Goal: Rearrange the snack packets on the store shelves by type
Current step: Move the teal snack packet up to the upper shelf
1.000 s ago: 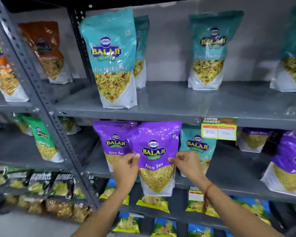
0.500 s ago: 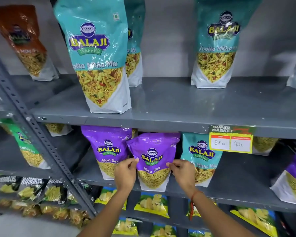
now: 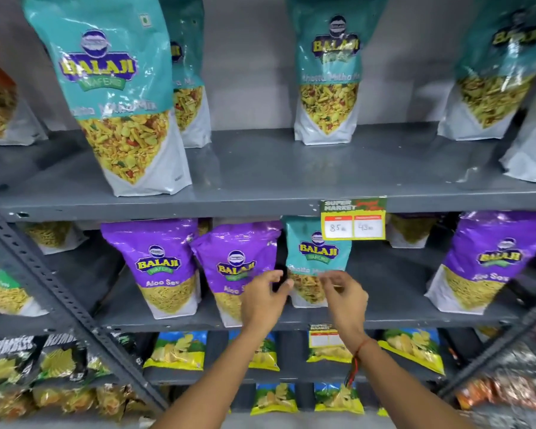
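Observation:
Two purple Aloo Sev packets (image 3: 164,267) (image 3: 234,261) stand side by side on the middle shelf (image 3: 393,314). A teal Khatta Mitha Mix packet (image 3: 317,255) stands just right of them, a third purple packet (image 3: 489,258) farther right. My left hand (image 3: 265,297) hovers at the right edge of the second purple packet, fingers loosely curled, holding nothing. My right hand (image 3: 342,289) is in front of the teal packet's lower part, fingers apart and empty. Larger teal packets (image 3: 112,88) (image 3: 328,72) stand on the top shelf (image 3: 260,168).
A price tag (image 3: 353,219) hangs from the top shelf's front edge above the teal packet. Yellow-green chip packets (image 3: 177,351) fill the lower shelves. A slotted grey upright (image 3: 59,292) runs diagonally at left, with dark packets (image 3: 28,357) beyond it.
Both hands have let go of the purple packet, which now stands on the middle shelf. They have moved right, toward the teal packet. The view has come closer.

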`<state>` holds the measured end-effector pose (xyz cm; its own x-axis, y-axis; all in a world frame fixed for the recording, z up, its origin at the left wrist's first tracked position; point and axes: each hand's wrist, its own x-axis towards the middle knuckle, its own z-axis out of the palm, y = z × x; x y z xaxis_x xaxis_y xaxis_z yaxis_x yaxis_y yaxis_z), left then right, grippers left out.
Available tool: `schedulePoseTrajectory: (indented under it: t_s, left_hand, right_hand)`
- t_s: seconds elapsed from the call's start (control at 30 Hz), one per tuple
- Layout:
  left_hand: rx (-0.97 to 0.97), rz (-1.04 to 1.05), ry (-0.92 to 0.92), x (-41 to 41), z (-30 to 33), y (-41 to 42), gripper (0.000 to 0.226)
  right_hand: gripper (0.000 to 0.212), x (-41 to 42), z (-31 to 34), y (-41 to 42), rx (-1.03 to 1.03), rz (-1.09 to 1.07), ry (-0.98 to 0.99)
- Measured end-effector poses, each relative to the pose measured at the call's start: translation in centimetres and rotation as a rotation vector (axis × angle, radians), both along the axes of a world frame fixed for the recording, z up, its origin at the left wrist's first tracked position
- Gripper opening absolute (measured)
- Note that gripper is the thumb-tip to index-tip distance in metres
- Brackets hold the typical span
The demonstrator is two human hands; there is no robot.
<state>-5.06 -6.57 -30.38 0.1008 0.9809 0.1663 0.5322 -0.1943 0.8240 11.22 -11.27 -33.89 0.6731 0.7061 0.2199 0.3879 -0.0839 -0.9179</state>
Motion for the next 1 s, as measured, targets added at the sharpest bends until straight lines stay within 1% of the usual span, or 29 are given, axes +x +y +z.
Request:
schedulePoseTrajectory:
  t_s: [0.07, 0.13, 0.2, 0.23, 0.27, 0.33, 0.37, 0.43, 0.5, 0.57, 0.7, 0.77, 0.87, 1.0]
  left_hand:
    - [-0.126, -0.069, 0.048, 2.3, -0.2, 0.5, 0.055]
    - [-0.214, -0.038, 0.003, 4.1, -0.6, 1.4, 0.061]
    - [-0.288, 0.012, -0.148, 5.6, -1.2, 2.4, 0.058]
    - [-0.315, 0.046, -0.254, 6.3, -1.4, 2.8, 0.054]
    - [-0.326, 0.101, -0.332, 6.9, -1.6, 3.1, 0.049]
    - [-0.285, 0.235, -0.349, 7.7, -2.1, 3.9, 0.040]
    - [-0.247, 0.276, -0.348, 8.0, -2.4, 4.1, 0.037]
    - [-0.181, 0.303, -0.372, 8.5, -2.8, 4.2, 0.028]
    - [-0.143, 0.318, -0.375, 8.7, -3.0, 3.8, 0.018]
    - [-0.108, 0.316, -0.382, 8.5, -3.1, 3.1, 0.014]
    - [-0.030, 0.259, -0.393, 7.4, -3.0, 0.4, 0.012]
    - [0.018, 0.231, -0.377, 6.5, -3.0, -1.8, 0.016]
    - [0.031, 0.192, -0.354, 4.9, -3.0, -5.2, 0.024]
    - [0.052, 0.121, -0.407, 2.3, -1.7, -9.2, 0.020]
  right_hand:
    - [0.024, 2.2, 0.0, -0.3, 0.030, -0.065, 0.074]
    - [0.040, 4.3, -0.2, 0.1, -0.011, -0.046, 0.114]
    - [0.048, 5.9, -0.7, 1.0, -0.090, 0.017, 0.154]
    - [0.047, 6.4, -0.9, 1.4, -0.103, 0.050, 0.185]
    - [0.041, 6.8, -0.9, 1.9, -0.109, 0.083, 0.200]
    - [0.013, 7.2, -1.0, 2.8, -0.118, 0.141, 0.156]
    - [0.005, 7.3, -0.9, 3.2, -0.108, 0.164, 0.131]
    - [0.020, 7.7, -1.0, 3.9, -0.093, 0.159, 0.080]
    - [0.022, 8.1, -0.9, 3.9, -0.096, 0.119, 0.042]
    - [0.022, 8.1, -0.8, 3.4, -0.091, 0.104, 0.015]
    - [0.022, 7.7, -0.5, 0.8, -0.076, 0.079, -0.012]
    - [0.025, 7.1, -0.2, -1.3, -0.055, 0.075, -0.034]
    - [0.027, 5.9, 0.7, -5.3, -0.023, 0.101, -0.059]
    - [0.025, 4.2, 2.5, -10.5, 0.077, 0.155, -0.147]
